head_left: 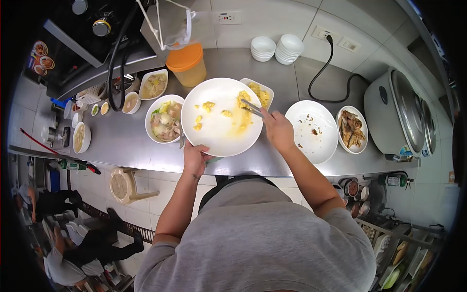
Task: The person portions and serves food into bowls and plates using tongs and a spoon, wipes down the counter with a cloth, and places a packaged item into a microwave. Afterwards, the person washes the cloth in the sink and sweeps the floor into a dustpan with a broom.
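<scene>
My left hand [196,158] grips the near rim of a large white plate [219,134], fingers closed on its edge. Bits of scrambled egg [208,106] and a yellow wet smear lie on the plate. In my right hand [278,129] is a pair of metal tongs [254,109], their tips at a clump of egg near the plate's right rim. Just behind that rim, partly hidden, sits a small white dish [269,91] holding more scrambled egg. Left of the plate stands a bowl [150,132] of meat and greens, with a spoon handle beside it.
To the right are a crumb-strewn white plate [304,146], a dish of browned meat [351,129] and a large rice cooker [396,112]. An orange-lidded tub [187,63], stacked white bowls [288,48] and a black cord [311,87] are at the back. Two people are at lower left.
</scene>
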